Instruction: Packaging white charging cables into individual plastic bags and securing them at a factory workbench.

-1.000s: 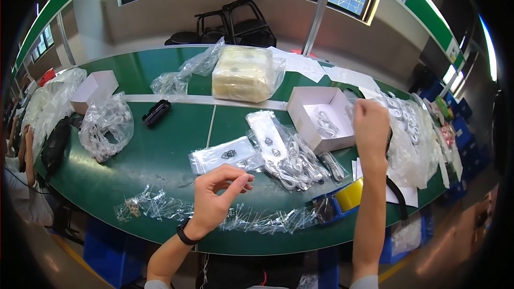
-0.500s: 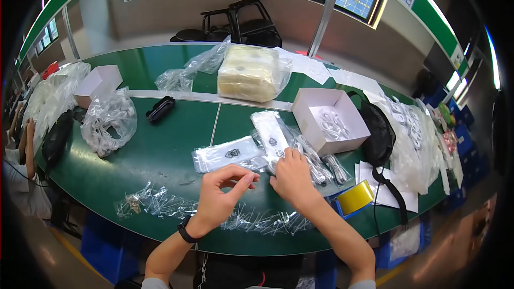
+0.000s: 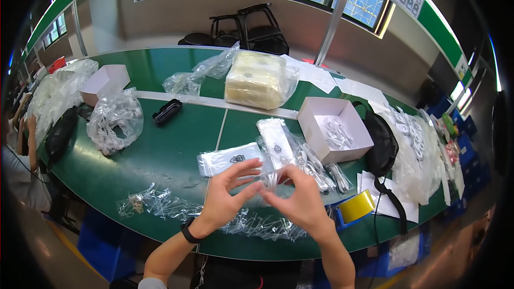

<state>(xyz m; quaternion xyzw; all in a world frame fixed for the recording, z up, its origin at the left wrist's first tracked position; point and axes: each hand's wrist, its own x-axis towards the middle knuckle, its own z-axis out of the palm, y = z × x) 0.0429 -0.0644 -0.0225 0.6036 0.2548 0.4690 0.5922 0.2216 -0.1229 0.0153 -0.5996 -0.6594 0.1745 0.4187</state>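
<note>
My left hand [image 3: 227,198], with a black band at the wrist, hovers over the front middle of the table, its fingers and thumb apart. Facing it is my right hand [image 3: 301,199], thumb and forefinger curved with a gap between. The thumb tips come close together. Behind that gap shows a small white cable bundle [image 3: 270,180] in clear film; I cannot make out whether a finger touches it. Just beyond lie a stack of flat clear bags [image 3: 230,159], another bag stack [image 3: 277,142] set upright to it, and bagged white cables [image 3: 313,168].
Twist ties [image 3: 257,225] lie scattered along the front edge. To the right are a yellow tape roll [image 3: 357,206], a white box [image 3: 334,152] with cables and a black pouch [image 3: 380,142]. A bagged cable coil [image 3: 113,126] and a black case [image 3: 167,111] lie left; a wrapped package [image 3: 254,83] stands behind.
My right hand has drawn back from the bag stack toward my left hand, thumb and forefinger now spread. My left hand has opened its fingers. The whole view has shifted slightly.
</note>
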